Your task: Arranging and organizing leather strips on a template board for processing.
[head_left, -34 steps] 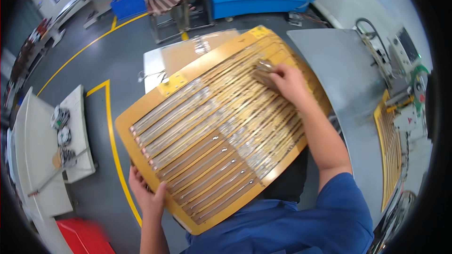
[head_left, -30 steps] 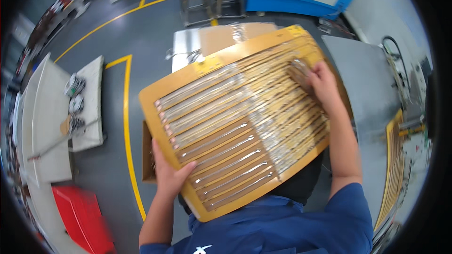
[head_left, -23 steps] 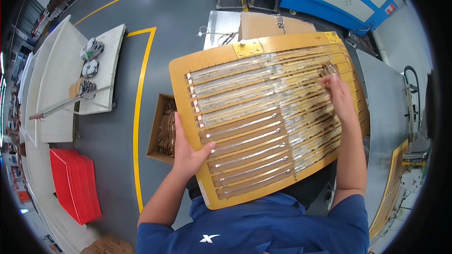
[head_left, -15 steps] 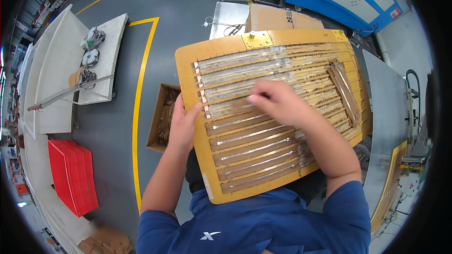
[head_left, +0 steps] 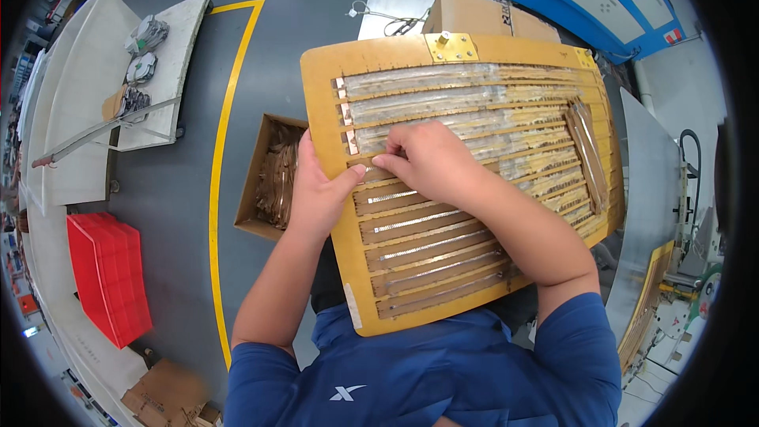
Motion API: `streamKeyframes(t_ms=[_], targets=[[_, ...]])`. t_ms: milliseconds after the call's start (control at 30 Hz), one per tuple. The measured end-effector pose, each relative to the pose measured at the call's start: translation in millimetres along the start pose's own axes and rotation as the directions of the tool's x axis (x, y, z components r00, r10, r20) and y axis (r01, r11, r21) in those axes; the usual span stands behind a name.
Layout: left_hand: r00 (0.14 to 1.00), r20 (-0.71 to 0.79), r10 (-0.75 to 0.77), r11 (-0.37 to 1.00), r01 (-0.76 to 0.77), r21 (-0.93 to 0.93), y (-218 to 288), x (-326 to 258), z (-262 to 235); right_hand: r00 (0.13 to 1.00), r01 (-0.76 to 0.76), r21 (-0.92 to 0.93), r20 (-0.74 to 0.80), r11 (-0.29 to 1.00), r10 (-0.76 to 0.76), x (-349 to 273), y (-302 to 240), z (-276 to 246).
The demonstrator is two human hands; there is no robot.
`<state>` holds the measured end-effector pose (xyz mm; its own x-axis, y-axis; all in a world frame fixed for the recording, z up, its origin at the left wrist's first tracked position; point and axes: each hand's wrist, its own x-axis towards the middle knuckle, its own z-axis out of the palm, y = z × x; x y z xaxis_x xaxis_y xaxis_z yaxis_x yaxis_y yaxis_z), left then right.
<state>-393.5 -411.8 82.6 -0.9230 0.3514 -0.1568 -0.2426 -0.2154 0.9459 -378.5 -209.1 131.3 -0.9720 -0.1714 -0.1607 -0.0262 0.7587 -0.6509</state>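
A large yellow slotted board (head_left: 340,253) lies tilted in front of me. My left hand (head_left: 316,190) grips its left edge, thumb resting on the end of a brown strip (head_left: 379,173) in a middle slot. My right hand (head_left: 435,160) is closed in a pinch at that strip, close to the left thumb; the exact grip is partly hidden by the fingers. Below, several brown strips with silvery ridged lines (head_left: 419,226) fill the nearer slots. The farther slots show a clear, shiny lining with copper-coloured pieces at their left ends. A loose bundle of brown strips (head_left: 585,154) lies across the board's right side.
A cardboard box (head_left: 251,190) of brown strips stands left of the board. Farther left are stacked red bins (head_left: 111,277) and a white table (head_left: 170,47). Beyond the board sit a carton (head_left: 474,12) and a blue machine (head_left: 581,0). A grey panel (head_left: 648,182) is at right.
My right hand has moved left to the board's left side, beside my left thumb. A brown strip now covers the slot there, over its copper-coloured end. My left thumb has moved inward onto it.
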Motion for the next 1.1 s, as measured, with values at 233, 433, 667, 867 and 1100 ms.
streamKeyframes(t_ms=[233,433,667,867,1100], targets=[[0.999,-0.042,-0.001,1.0,0.002,0.021,-2.6,1.4,-2.6,0.995,0.055,-0.056,-0.075,0.997,-0.059,-0.1,7.6,8.9],[1.0,0.005,0.025,0.99,-0.026,0.137,1.3,0.4,3.3,0.996,0.047,-0.061,-0.066,0.997,-0.051,1.1,8.2,10.0],[0.999,0.011,0.036,0.996,-0.037,0.076,-3.7,2.3,-1.1,0.997,0.019,-0.045,-0.069,0.999,-0.022,-0.8,4.1,6.8],[0.999,0.019,0.046,0.969,-0.049,0.242,0.8,4.4,8.1,0.999,-0.031,-0.085,-0.021,0.996,0.029,-3.1,6.3,2.6],[0.997,-0.009,0.077,0.975,-0.073,0.209,2.4,2.6,9.8,0.985,-0.108,-0.013,0.138,0.994,0.108,-34.1,43.1,-72.5]])
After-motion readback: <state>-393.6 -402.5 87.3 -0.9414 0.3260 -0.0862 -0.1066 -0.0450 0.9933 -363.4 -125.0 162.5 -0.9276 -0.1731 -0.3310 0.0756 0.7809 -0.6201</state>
